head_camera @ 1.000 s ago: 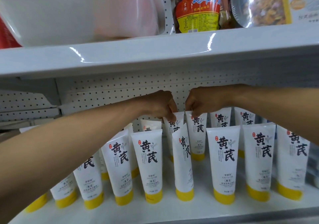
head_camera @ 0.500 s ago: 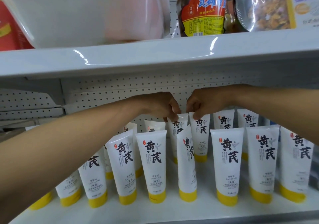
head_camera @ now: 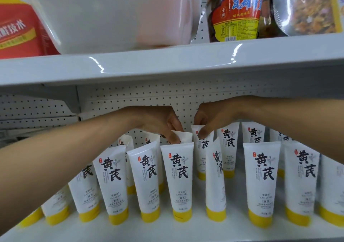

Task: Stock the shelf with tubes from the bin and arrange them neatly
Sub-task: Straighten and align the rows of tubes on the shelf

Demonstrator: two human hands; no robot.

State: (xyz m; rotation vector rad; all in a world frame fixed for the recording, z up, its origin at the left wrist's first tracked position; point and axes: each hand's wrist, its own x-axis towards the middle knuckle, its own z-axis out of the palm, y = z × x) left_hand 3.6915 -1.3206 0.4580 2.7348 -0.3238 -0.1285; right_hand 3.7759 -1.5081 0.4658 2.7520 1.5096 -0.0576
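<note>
Left hand: the left hand (head_camera: pixel 160 122) reaches in under the upper shelf (head_camera: pixel 167 64), thumb and fingers pressed together on the flat top edge of the left back tube (head_camera: pixel 184 138).
Right hand: the right hand (head_camera: pixel 216 116) comes in from the other side, its fingertips pinching the top of the right back tube (head_camera: pixel 203 148).
Hands together: they sit close, nearly knuckle to knuckle, just in front of the pegboard (head_camera: pixel 186 96).
Held tubes: both stand in the back row, just beside each other near the middle of the lower shelf (head_camera: pixel 195 228). The left one is mostly hidden behind a front tube and its top looks tilted.
Front row: the front tubes (head_camera: pixel 147 176) stand cap down, white with yellow caps, labels facing out.
Odd one out: the turned tube (head_camera: pixel 216 185) in the front row faces sideways, so its label is seen edge-on.
Back row: more tubes stand behind to either side, partly covered by the front ones and by the forearms.
Up above: a white plastic tub (head_camera: pixel 111 12) sits on the upper shelf, with a red and yellow pack (head_camera: pixel 16 27) to its left and a jar (head_camera: pixel 236 12) and a foil bag (head_camera: pixel 307 6) to its right.
</note>
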